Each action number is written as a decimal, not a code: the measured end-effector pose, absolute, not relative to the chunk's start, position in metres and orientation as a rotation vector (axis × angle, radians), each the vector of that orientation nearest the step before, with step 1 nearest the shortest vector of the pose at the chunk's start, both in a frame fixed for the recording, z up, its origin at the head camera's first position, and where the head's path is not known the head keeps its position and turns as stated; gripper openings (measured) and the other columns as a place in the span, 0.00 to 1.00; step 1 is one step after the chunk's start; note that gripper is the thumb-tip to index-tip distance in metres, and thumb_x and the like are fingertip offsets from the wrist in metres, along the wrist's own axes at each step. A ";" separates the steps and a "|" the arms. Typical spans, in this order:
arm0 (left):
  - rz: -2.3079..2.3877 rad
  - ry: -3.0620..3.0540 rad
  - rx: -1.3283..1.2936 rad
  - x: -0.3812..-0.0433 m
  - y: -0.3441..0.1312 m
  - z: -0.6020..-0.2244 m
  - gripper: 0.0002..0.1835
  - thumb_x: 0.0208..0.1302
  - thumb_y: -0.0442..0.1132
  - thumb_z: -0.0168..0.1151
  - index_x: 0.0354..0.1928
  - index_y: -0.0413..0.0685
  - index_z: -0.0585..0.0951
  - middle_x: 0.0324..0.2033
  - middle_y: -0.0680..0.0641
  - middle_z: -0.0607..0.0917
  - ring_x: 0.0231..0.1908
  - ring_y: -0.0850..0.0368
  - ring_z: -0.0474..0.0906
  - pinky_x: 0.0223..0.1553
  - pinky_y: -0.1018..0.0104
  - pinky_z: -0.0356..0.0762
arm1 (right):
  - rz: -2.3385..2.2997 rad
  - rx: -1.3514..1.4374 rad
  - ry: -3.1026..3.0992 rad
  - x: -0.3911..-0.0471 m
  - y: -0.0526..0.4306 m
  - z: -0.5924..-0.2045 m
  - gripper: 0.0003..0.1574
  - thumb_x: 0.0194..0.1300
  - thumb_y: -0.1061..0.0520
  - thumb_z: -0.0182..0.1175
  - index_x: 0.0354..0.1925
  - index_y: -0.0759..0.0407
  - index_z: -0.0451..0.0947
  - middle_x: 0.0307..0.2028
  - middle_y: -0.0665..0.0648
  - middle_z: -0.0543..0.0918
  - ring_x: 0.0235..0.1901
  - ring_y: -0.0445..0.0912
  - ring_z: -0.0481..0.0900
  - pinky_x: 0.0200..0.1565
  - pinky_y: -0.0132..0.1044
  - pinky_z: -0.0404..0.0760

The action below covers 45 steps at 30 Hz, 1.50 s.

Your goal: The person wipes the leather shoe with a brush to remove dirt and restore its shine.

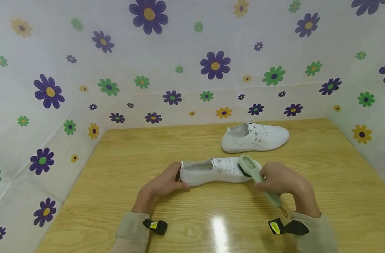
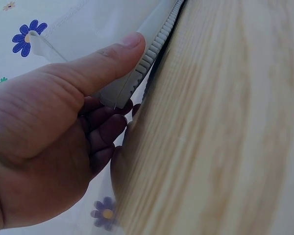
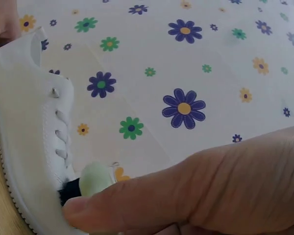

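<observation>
A white lace-up shoe lies sole down on the wooden table, its toe to the right. My left hand grips its heel, with the thumb along the near side; the left wrist view shows the thumb on the ridged sole edge and the fingers behind the heel. My right hand holds a pale green brush by its handle. The brush's dark bristles touch the shoe's upper just ahead of the laces. An orange cord loop hangs from the handle's end.
Behind the held shoe stands a second white shoe, toe also to the right. The light wooden table meets a white sheet with printed flowers at the back and both sides. Black straps circle both sleeves.
</observation>
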<state>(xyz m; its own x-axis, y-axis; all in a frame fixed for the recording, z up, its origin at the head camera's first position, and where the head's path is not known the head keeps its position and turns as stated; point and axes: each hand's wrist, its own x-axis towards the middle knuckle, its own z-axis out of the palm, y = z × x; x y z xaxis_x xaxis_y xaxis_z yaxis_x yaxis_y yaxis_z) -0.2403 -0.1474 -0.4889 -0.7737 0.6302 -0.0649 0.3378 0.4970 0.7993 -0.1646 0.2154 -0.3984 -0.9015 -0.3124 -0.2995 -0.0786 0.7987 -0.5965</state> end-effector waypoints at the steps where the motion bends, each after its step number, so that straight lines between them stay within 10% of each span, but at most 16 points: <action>1: 1.174 2.391 0.808 -0.240 -0.147 -0.489 0.35 0.54 0.41 0.71 0.62 0.47 0.64 0.55 0.50 0.72 0.49 0.58 0.70 0.54 0.58 0.67 | -0.839 -0.305 2.570 -0.164 0.217 -0.398 0.13 0.52 0.57 0.66 0.19 0.59 0.73 0.16 0.50 0.69 0.16 0.41 0.66 0.18 0.32 0.68; 45: 1.183 2.299 0.990 -0.238 -0.149 -0.480 0.28 0.65 0.44 0.61 0.65 0.54 0.64 0.58 0.58 0.71 0.55 0.62 0.68 0.60 0.59 0.64 | -0.933 -0.202 2.472 -0.168 0.231 -0.402 0.09 0.50 0.59 0.68 0.20 0.61 0.78 0.16 0.50 0.71 0.18 0.41 0.68 0.19 0.33 0.69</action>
